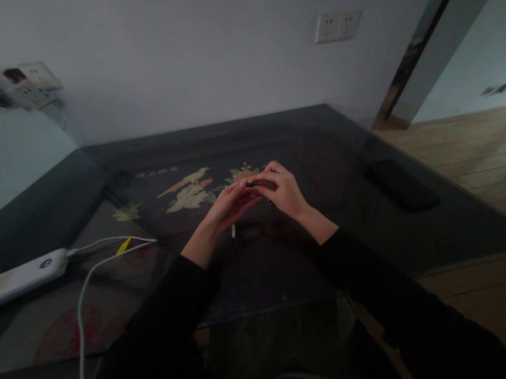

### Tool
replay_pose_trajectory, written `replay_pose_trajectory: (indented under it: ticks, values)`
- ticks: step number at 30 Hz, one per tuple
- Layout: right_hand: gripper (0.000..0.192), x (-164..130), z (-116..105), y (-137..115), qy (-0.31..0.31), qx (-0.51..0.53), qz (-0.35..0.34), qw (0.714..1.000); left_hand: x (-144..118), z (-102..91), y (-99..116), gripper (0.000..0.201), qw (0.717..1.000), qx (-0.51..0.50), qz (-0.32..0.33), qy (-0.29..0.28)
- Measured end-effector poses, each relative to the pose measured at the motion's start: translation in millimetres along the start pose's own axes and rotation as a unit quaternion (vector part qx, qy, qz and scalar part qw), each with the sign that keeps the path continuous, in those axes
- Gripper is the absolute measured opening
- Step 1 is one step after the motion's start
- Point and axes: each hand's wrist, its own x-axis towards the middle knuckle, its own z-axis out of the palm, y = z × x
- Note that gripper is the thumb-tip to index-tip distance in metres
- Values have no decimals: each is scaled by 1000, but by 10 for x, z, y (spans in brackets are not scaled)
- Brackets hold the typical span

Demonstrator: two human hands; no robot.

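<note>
Both hands are meeting over the middle of the dark glass-topped table [436, 229], just this side of the bird-and-flower picture [189, 191] that is lying under the glass. The left hand [231, 206] is reaching in with its fingers curled, and the right hand [286, 193], wearing a ring on one finger, is coming in from the other side; between them the fingertips of both hands are pinching a small dark object [254, 183], too small and dim to identify, and are holding it just above the glass. A thin white sliver [233, 231] is showing below the left hand, whether hanging or lying on the glass I cannot tell. Well to the left of the hands a white power bank [12, 281] is lying on the table, with white cables [79, 311] running from it, one toward the picture and one trailing back toward the person. Off to the right of the hands a flat dark item [401, 183] is resting near the table's edge.
</note>
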Motion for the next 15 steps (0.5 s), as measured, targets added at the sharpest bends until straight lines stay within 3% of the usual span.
replay_pose_trajectory:
  ticks: [8,15]
  values:
    - [16,-4,28,25,4,-8,5,1000,-31,48,76,14,1000,21,6,18]
    - [17,-26,130,64,13,-20,62,998,18,-94,238,15,992,10,70,104]
